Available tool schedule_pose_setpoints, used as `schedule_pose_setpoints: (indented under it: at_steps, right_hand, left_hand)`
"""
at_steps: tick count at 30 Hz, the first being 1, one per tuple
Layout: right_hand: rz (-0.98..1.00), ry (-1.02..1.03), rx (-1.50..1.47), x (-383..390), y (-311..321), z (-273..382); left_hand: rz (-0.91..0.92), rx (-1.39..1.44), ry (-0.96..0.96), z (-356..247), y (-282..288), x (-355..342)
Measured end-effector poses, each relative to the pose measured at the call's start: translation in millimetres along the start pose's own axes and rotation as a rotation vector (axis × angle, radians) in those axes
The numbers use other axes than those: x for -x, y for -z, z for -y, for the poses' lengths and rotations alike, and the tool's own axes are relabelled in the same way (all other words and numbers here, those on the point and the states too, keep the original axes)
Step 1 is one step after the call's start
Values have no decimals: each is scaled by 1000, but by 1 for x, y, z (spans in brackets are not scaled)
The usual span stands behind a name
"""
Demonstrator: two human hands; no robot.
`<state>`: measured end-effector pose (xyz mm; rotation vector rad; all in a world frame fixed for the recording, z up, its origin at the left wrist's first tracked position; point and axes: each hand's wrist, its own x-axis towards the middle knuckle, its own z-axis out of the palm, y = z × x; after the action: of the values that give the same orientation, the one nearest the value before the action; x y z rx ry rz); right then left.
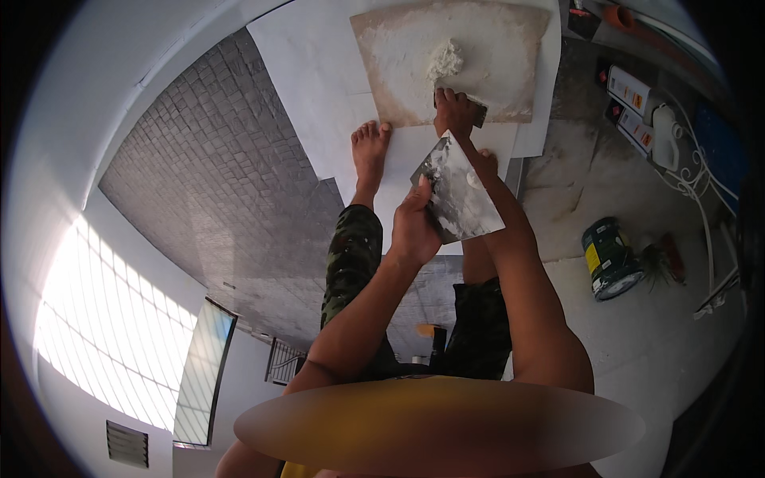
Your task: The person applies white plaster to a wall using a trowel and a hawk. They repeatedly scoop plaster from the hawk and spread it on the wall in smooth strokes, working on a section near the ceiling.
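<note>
My left hand (pixel 416 229) is closed on a flat, square metal plate (pixel 470 209) smeared with white paste, its thumb lying over the top face. Beyond it, my right hand (pixel 453 111) grips a dark, flat-bladed scraper (pixel 480 115), low over the near part of a stained, tan board (pixel 518 68). A lump of white, putty-like paste (pixel 445 59) sits on that board, just past my right fingers. The plate overlaps my right forearm in the view, and the scraper's handle is mostly hidden by my fingers.
White sheeting (pixel 307 76) lies under the board, with my bare left foot (pixel 369 150) on its edge. Grey block paving (pixel 191 119) spreads to the left. At right are two rectangular cans (pixel 629 89), a white jug (pixel 666 137), a dark paint bucket (pixel 610 256) and a white metal frame (pixel 709 231).
</note>
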<state>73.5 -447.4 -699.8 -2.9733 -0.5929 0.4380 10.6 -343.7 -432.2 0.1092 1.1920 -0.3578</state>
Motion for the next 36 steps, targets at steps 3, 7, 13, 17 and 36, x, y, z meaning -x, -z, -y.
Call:
schedule_pose_setpoints:
  at_steps: [3, 7, 13, 17, 36]
  right_hand:
    - [294, -234, -101, 1, 0, 4]
    - [-121, -461, -38, -5, 1, -13]
    - [-9, -79, -1, -16, 11, -44]
    - [-152, -251, -19, -24, 21, -62]
    - [-112, 201, -1046, 110, 396, -39]
  left_hand:
    - [-4, -27, -19, -2, 0, -2]
    - [-8, -9, -4, -3, 2, -3]
    - [2, -26, -11, -6, 6, -1]
    - [-12, 8, -15, -8, 2, -1]
    - [7, -172, -53, -18, -71, 49]
